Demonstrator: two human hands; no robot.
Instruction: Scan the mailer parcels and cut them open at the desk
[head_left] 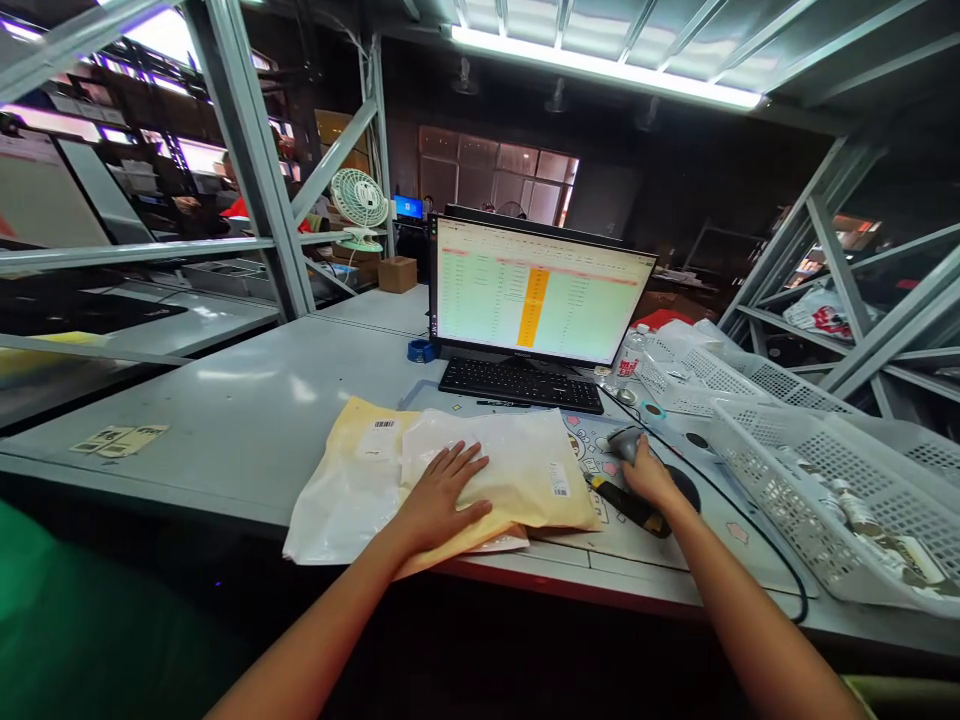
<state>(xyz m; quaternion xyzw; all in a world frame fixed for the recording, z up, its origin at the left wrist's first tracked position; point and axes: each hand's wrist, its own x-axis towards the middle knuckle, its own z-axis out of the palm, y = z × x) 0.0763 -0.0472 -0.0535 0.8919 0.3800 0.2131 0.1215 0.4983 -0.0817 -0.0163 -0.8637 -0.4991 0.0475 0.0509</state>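
Note:
My left hand (441, 495) lies flat, fingers spread, on a pale yellow mailer bag (525, 470) that tops a small pile of bagged parcels. A second bag (360, 480) with a barcode label sticks out to the left beneath it. My right hand (646, 475) rests over a grey computer mouse (624, 442), fingers curled round it. A black and yellow tool (628, 503) lies just left of that wrist. Behind both stand a black keyboard (521, 384) and a monitor (536, 293) showing a spreadsheet with an orange column.
White perforated plastic baskets (817, 480) holding small items crowd the right side of the grey table (247, 410). A mouse cable (750, 520) runs toward the front edge. Steel rack posts (251, 170) frame both sides. Loose labels (120, 440) lie at the left; a small fan (360, 205) stands behind.

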